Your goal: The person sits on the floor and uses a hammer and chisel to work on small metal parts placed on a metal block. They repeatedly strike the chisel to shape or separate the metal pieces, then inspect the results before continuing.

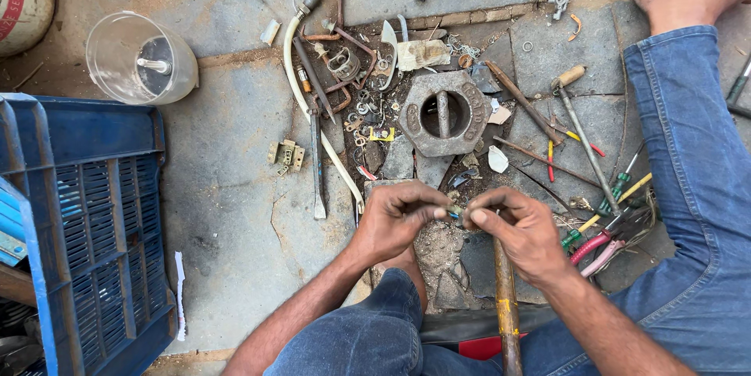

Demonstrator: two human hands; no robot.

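Small metal part (455, 212) pinched between both hands; hexagonal iron weight (443, 113) beyond.

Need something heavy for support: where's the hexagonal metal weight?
In the head view, the hexagonal metal weight sits centre on the floor, just beyond both hands, amid scattered tools.

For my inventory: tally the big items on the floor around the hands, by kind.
Blue plastic crate: 1
Clear plastic jar: 1
Hexagonal iron weight: 1
White hose: 1
Total: 4
Both hands, left hand and right hand, pinch one small part.
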